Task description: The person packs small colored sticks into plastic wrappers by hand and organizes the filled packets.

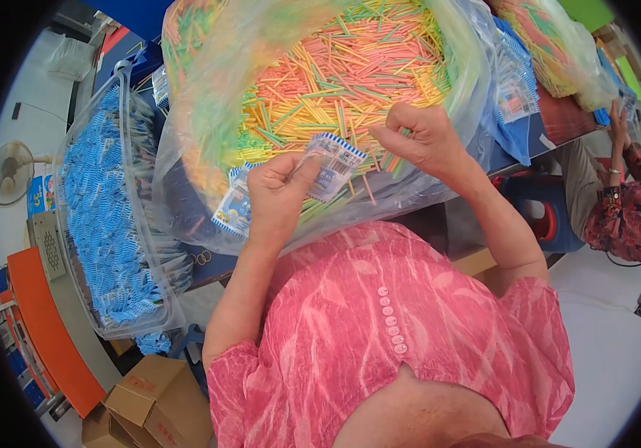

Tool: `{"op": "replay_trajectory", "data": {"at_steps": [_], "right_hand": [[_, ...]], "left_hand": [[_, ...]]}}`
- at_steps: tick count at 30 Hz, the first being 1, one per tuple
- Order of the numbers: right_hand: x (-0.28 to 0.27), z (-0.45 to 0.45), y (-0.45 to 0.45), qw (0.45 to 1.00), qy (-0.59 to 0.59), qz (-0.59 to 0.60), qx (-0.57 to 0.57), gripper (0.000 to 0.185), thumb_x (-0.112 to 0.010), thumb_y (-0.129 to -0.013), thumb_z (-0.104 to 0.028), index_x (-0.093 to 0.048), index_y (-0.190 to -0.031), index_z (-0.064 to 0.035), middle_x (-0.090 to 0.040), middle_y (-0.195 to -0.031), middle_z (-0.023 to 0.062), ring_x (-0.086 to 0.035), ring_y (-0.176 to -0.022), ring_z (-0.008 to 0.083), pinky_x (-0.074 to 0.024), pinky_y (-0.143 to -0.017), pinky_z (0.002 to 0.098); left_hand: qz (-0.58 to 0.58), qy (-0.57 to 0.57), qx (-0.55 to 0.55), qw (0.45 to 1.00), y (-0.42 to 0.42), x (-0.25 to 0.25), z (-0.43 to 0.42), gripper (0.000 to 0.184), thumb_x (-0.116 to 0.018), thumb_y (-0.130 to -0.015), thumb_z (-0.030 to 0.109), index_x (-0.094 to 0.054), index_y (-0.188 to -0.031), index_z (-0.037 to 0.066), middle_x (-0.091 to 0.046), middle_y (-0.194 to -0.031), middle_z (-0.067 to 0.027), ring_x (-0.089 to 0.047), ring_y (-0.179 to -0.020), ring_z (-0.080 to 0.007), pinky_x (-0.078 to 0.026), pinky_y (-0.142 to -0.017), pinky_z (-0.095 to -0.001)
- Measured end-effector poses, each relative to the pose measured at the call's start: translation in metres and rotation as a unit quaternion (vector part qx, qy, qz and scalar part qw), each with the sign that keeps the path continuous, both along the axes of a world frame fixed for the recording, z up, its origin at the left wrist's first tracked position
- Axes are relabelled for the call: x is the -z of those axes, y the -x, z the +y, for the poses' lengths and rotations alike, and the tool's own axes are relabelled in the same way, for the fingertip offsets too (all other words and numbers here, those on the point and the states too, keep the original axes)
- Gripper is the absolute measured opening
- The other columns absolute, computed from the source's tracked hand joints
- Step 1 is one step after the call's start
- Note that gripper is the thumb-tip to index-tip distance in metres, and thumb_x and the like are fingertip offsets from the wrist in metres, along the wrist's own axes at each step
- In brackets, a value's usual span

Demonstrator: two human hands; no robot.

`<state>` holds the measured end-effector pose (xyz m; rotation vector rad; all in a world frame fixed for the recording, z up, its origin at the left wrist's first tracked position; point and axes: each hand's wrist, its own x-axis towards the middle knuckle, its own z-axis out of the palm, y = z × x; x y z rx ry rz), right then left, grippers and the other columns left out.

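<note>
My left hand (279,190) pinches a small printed packet (335,168) with blue striped ends and a barcode. Another blue-and-white packet (235,201) shows on the other side of that hand, apparently held too. My right hand (426,143) is curled closed above the near side of a large clear plastic bag (466,71). A bit of green shows between its fingers, and a few coloured sticks (391,163) show just below; the fingers hide most of what they grip. Thin pink, yellow and green sticks (343,78) fill the open bag.
At left, a clear plastic tub (167,317) holds many blue striped packets (104,216). More packets (516,89) and another bag of sticks (555,52) lie at right. Beyond, a co-worker's hands (619,123) hold something. Cardboard boxes (152,403) stand at lower left.
</note>
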<state>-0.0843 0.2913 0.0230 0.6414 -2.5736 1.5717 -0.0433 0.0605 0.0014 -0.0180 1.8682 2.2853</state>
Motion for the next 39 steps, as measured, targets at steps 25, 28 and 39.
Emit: {"op": "replay_trajectory", "data": {"at_steps": [25, 28, 39], "right_hand": [[-0.045, -0.013, 0.005, 0.996, -0.034, -0.017, -0.08, 0.015, -0.071, -0.081, -0.014, -0.062, -0.078, -0.0023, -0.055, -0.063, 0.0018, -0.051, -0.059, 0.0061, -0.0392, -0.052, 0.0247], [-0.041, 0.003, -0.004, 0.999, -0.044, -0.028, 0.01, 0.016, -0.072, -0.079, -0.011, -0.065, -0.091, -0.002, -0.059, -0.07, 0.0055, -0.057, -0.063, 0.0107, -0.0438, -0.057, 0.027], [-0.029, 0.219, -0.005, 0.957, -0.009, 0.024, 0.29, 0.02, -0.071, -0.082, -0.008, -0.068, -0.098, 0.0018, -0.067, -0.081, -0.0021, -0.057, -0.078, 0.0025, -0.0472, -0.069, 0.0221]], "left_hand": [[-0.061, -0.057, 0.128, 0.988, 0.007, 0.0, 0.024, 0.017, -0.065, -0.09, 0.013, -0.072, -0.098, 0.0, -0.07, -0.086, -0.001, -0.061, -0.076, -0.0069, -0.048, -0.069, -0.0221], [-0.062, -0.004, 0.125, 0.99, 0.011, 0.005, 0.03, 0.018, -0.063, -0.092, 0.014, -0.07, -0.102, 0.0, -0.068, -0.09, -0.0004, -0.06, -0.078, -0.0082, -0.05, -0.07, -0.0247], [0.373, 0.297, 0.216, 0.852, 0.016, 0.017, 0.073, 0.029, -0.08, -0.065, 0.008, -0.07, -0.091, 0.004, -0.068, -0.09, -0.0111, -0.062, -0.086, -0.0287, -0.05, -0.076, -0.0356]]}}
